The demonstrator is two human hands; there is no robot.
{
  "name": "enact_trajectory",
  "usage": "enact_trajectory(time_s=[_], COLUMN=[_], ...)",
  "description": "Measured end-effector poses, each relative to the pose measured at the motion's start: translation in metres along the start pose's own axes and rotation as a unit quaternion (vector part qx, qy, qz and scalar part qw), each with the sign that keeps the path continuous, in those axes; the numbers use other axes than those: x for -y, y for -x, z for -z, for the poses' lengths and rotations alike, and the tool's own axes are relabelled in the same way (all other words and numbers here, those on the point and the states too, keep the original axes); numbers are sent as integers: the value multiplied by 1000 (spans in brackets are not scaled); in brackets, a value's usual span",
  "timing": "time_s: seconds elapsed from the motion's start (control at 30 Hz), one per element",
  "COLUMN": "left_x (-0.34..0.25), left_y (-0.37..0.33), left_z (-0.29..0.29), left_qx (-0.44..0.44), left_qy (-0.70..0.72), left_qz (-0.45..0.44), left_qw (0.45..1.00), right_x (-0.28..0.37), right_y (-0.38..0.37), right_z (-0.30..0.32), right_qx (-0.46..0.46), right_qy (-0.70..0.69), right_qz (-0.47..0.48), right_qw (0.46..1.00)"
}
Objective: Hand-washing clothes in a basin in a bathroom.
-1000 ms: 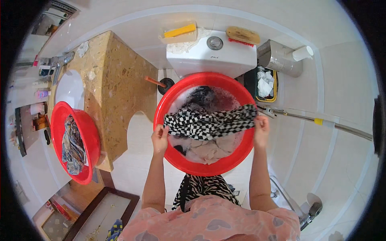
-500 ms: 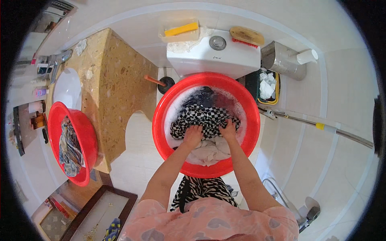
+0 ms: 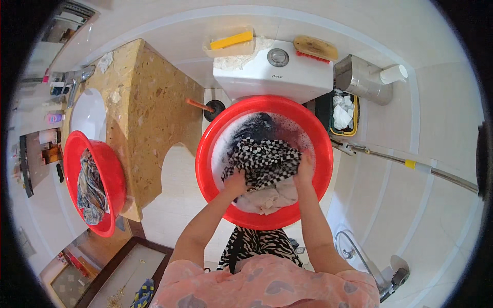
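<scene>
The stone counter (image 3: 154, 118) stood at my left, with a white sink (image 3: 88, 114) set in it. A white toilet tank (image 3: 272, 74) sat ahead of me, and just before it the big red basin (image 3: 215, 169) full of sudsy water and laundry. A second red basin (image 3: 110, 177), holding a patterned cloth, rested on the counter's near end. In the big basin the black-and-white checkered cloth (image 3: 264, 161) lay bunched on top of a pale garment (image 3: 267, 197). My left hand (image 3: 235, 184) was closed around the cloth's near left edge. My right hand (image 3: 304, 172) pressed and gripped its right edge, fingers curled into the fabric.
</scene>
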State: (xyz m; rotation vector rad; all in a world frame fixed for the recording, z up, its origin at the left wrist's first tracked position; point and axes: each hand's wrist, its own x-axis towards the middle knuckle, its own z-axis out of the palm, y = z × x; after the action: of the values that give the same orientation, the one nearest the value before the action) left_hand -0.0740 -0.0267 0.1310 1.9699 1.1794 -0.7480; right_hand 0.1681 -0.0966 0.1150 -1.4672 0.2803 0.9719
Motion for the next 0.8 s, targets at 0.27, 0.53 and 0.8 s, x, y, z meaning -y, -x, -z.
enact_trajectory(time_s=[0.27,0.53,0.8], left_x=[-65,-58,-53], left_y=[-1,-97,-170], left_z=[128,58,18], left_qx=[-197,-163,-200], left_qy=[-38,-69,-9], left_qz=[-41,-102,-89], left_qw=[979,979,976], right_x=[100,-6,-60], right_y=[13,-48,-136], right_z=[-24,-57,-54], right_qx=[16,153,160], right_qy=[259,687,727], right_qz=[371,246,208], right_qw=[892,666,634])
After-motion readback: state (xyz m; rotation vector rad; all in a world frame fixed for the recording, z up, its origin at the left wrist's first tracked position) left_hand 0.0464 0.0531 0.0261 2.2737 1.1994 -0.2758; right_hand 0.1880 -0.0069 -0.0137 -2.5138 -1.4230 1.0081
